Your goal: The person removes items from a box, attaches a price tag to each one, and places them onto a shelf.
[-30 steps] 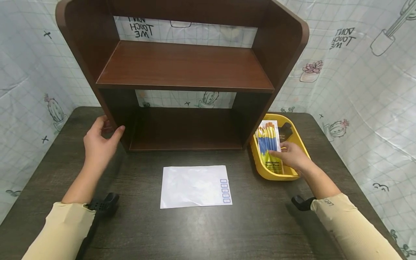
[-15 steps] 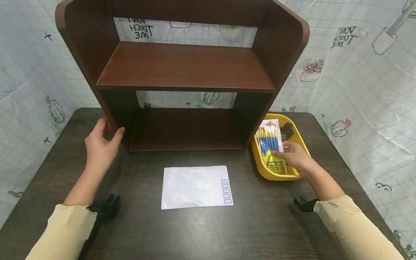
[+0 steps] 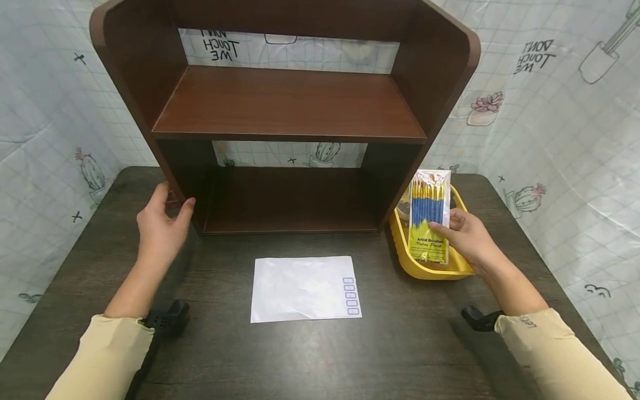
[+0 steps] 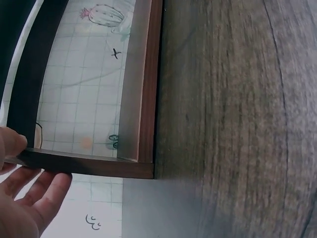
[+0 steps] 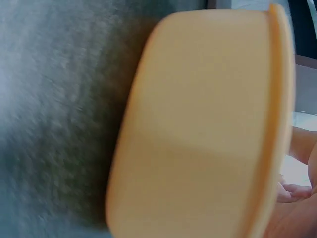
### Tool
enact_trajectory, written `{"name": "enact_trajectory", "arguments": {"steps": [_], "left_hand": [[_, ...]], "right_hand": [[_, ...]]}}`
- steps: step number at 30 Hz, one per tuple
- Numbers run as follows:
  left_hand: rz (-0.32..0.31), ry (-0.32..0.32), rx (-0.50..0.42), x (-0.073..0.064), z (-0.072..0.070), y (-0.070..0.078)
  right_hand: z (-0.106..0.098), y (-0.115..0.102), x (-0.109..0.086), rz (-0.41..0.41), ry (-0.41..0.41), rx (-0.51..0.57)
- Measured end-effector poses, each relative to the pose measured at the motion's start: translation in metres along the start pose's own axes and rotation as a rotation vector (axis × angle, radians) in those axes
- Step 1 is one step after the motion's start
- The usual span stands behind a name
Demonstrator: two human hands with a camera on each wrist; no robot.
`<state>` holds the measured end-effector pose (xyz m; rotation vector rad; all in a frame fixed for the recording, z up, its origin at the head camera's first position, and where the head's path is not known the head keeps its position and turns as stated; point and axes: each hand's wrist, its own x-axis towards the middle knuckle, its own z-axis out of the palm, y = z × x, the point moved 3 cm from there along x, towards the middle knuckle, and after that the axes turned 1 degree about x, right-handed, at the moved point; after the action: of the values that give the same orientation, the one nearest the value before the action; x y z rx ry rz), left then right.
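My right hand [image 3: 467, 236] pinches the right edge of a clear pack of artist paintbrushes [image 3: 429, 208], thumb on its front. The blue-handled brushes stand above the yellow-green label. The pack is upright over the yellow plastic basket [image 3: 415, 269], overlapping its far rim in the head view. In the right wrist view, the basket wall [image 5: 198, 109] covers most of the scene and hides the pack. My left hand [image 3: 162, 230] grips the left side panel of a dark brown wooden shelf [image 3: 290, 103]. Its thumb lies inside the panel, its fingers outside, as the left wrist view shows.
A white paper sheet [image 3: 300, 289] with small blue boxes along its right edge lies before the shelf on the dark wood-grain desk [image 3: 300, 361]. Something round and clear [image 3: 404, 206] sits in the basket's left side. Patterned white sheeting [image 3: 575, 166] surrounds the desk.
The right hand has raised the paintbrush pack out of the basket, shifting it slightly right and turning it more upright. The left hand keeps its grip on the shelf panel.
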<state>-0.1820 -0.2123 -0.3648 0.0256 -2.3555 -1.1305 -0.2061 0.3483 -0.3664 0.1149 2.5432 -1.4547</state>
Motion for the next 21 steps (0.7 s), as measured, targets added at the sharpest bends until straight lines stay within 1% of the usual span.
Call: {"name": "enact_trajectory", "arguments": {"steps": [4,11,13,19,21], "left_hand": [[-0.015,-0.011,0.005,-0.002,0.000,0.003],[-0.013,0.000,0.000,-0.004,-0.001,0.004],[-0.021,-0.003,0.001,-0.005,-0.001,0.004],[-0.059,-0.034,0.018,-0.010,0.001,0.002],[-0.060,-0.047,0.035,-0.012,0.001,0.000]], "right_hand": [[-0.008,-0.008,-0.006,-0.022,0.021,0.062],[-0.014,-0.025,-0.018,-0.071,0.046,0.099],[-0.013,-0.029,-0.022,-0.085,0.044,0.120],[-0.007,-0.036,-0.034,-0.110,0.003,0.276],[-0.004,-0.037,-0.037,-0.119,-0.013,0.298]]}}
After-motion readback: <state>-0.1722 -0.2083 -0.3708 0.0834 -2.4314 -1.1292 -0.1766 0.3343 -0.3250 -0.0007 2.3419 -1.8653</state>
